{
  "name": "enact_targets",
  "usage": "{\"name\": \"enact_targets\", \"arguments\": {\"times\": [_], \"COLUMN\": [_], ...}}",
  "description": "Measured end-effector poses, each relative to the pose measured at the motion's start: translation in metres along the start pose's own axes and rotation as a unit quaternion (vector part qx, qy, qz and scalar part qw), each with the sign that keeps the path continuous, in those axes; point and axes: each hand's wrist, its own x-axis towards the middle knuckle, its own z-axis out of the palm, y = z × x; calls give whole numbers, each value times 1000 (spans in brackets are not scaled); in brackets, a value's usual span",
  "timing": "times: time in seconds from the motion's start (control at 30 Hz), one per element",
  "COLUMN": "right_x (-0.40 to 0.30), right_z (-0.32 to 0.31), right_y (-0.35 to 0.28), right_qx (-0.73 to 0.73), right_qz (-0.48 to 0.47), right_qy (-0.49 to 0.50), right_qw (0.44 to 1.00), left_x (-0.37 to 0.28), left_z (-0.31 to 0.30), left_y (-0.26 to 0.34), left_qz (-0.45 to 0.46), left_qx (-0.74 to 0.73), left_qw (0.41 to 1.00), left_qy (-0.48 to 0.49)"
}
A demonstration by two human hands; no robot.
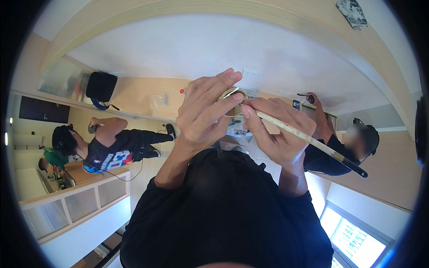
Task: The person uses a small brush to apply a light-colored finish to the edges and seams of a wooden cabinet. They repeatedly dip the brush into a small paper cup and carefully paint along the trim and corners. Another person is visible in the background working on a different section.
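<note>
My left hand holds a small round brass-coloured container with its fingers spread across and around the mouth. A thin white strip shows at the container's far rim; I cannot tell what it is. My right hand pinches a slender brush-like tool near its front end. Its pale, stained handle slants down to the right and finishes in a dark tip. The tool's working end meets the container, but fingers hide it. Both hands are raised in front of my chest, close together.
Behind my hands runs a wooden counter with a clear plastic bag, newspaper and a black bag. One person works close on the right, near a phone. Another person stands left; a cable hangs there.
</note>
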Motion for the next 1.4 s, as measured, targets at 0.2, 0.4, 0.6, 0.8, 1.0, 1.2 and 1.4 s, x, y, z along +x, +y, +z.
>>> {"name": "enact_targets", "arguments": {"times": [0.2, 0.4, 0.6, 0.8, 1.0, 1.2, 1.4], "right_x": [-1, 0, 0, 1, 2, 3, 16], "right_z": [5, 8, 12, 11, 8, 7, 13], "right_y": [1, -1, -2, -3, 2, 5, 7], "right_qx": [1, -1, 10, 44, 197, 306, 104], "right_qz": [17, 27, 39, 77, 152, 211, 47], "right_qy": [22, 16, 22, 5, 57, 114, 35], "right_qw": [1000, 1000, 999, 996, 967, 921, 993], "left_x": [0, 0, -1, -2, -5, -5, 1], "left_z": [-1, -3, -6, -7, -13, -14, -18], "left_y": [1, -1, -2, -4, -9, -11, -18], "left_qz": [-1, 0, 0, 1, -46, -118, -42], "left_qx": [7, 7, 16, 15, 15, 20, 44], "left_qw": [1000, 1000, 1000, 1000, 999, 993, 998], "left_qy": [-1, 3, -2, 2, 1, 11, -2]}}
